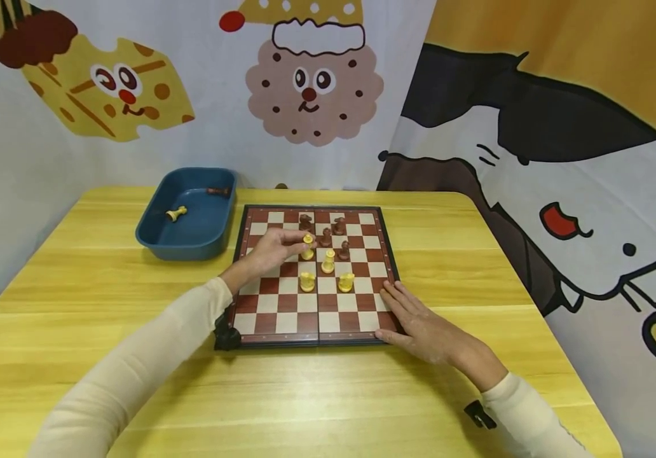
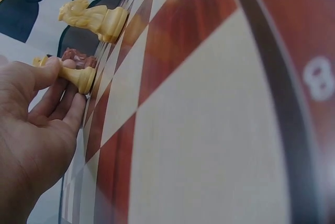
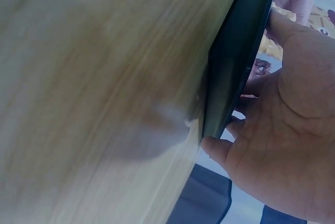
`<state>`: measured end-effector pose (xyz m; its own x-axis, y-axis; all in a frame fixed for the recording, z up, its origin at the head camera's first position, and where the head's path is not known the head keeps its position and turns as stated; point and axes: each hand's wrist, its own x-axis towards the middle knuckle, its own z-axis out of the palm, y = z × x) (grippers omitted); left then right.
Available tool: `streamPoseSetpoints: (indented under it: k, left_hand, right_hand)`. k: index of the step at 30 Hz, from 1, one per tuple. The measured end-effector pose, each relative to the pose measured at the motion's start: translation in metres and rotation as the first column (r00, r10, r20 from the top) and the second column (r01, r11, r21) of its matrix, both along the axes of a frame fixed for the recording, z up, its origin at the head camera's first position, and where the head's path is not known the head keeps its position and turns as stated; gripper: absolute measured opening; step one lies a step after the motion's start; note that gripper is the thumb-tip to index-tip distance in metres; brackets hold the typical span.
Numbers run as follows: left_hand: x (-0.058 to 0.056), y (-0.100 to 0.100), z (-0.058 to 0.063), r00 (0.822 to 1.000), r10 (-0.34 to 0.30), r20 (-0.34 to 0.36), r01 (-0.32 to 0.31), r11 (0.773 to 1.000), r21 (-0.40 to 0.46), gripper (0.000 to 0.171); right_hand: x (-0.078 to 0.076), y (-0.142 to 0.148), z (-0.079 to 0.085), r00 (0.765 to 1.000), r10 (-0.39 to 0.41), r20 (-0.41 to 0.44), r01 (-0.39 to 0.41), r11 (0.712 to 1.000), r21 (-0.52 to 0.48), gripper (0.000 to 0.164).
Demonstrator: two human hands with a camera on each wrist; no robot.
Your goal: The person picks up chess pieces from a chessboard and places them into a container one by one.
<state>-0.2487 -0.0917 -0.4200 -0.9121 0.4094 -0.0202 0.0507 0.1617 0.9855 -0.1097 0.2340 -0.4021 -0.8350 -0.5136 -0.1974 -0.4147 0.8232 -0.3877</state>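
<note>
On the chessboard (image 1: 276, 323) my left hand (image 1: 271, 250) pinches a tall cream chess piece (image 2: 82, 78) between thumb and fingers. The piece is upright, its base right at the board in the left wrist view. Just right of it stands another cream piece (image 1: 328, 261). Nearer me are two cream knights, one on the left (image 1: 307, 282) and one on the right (image 1: 346, 282). Several dark brown pieces (image 1: 326, 237) stand farther back. My right hand (image 1: 425, 324) rests at the board's right edge, its fingers extended over the rim.
A blue tub (image 1: 185, 249) stands left of the board, with a cream piece (image 1: 176, 214) and a dark piece (image 1: 217, 191) lying in it. Everything rests on a yellow wooden table (image 1: 334, 401). A cartoon-printed curtain (image 1: 202, 152) hangs behind the table.
</note>
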Motion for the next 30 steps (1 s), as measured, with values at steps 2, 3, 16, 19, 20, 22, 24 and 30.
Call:
streamPoseSetpoints:
  k: [2, 3, 16, 19, 20, 22, 24, 30]
  left_hand:
    - [0.0, 0.001, -0.001, 1.0, 0.006, -0.002, -0.006, 1.0, 0.0, 0.037]
    - [0.0, 0.001, -0.001, 1.0, 0.008, -0.001, -0.008, 1.0, -0.001, 0.037]
    - [0.001, 0.001, 0.002, 1.0, 0.008, -0.022, -0.008, 1.0, 0.023, 0.039]
    - [0.001, 0.001, 0.006, 0.999, 0.017, -0.036, -0.015, 0.999, 0.038, 0.038]
    - [0.001, 0.001, 0.007, 0.999, 0.021, -0.039, -0.02, 0.999, 0.04, 0.038]
    - [0.001, 0.0, 0.009, 0.999, 0.028, -0.028, -0.027, 0.999, 0.044, 0.037]
    - [0.001, -0.001, 0.009, 0.999, 0.035, -0.02, -0.034, 0.999, 0.038, 0.037]
    - [0.001, -0.007, 0.013, 0.999, 0.047, -0.001, -0.047, 0.999, 0.018, 0.038]
  right_hand:
    - [0.0, 0.001, -0.001, 1.0, -0.003, -0.002, 0.003, 1.0, -0.004, 0.087]
    - [0.0, 0.001, -0.001, 1.0, -0.004, -0.001, 0.004, 1.0, -0.008, 0.086]
    - [-0.001, 0.001, -0.004, 0.999, 0.002, -0.04, -0.003, 1.0, -0.029, 0.086]
    - [-0.001, 0.001, -0.005, 0.998, 0.011, -0.055, -0.013, 0.999, -0.04, 0.085]
    - [-0.001, 0.002, -0.006, 0.998, 0.013, -0.06, -0.016, 0.999, -0.04, 0.085]
    - [-0.001, 0.003, -0.007, 0.998, 0.012, -0.057, -0.014, 0.999, -0.035, 0.087]
    - [-0.002, 0.004, -0.008, 0.998, 0.012, -0.058, -0.014, 0.999, -0.032, 0.087]
    - [-0.002, 0.004, -0.009, 0.999, 0.004, -0.041, -0.005, 1.0, -0.017, 0.088]
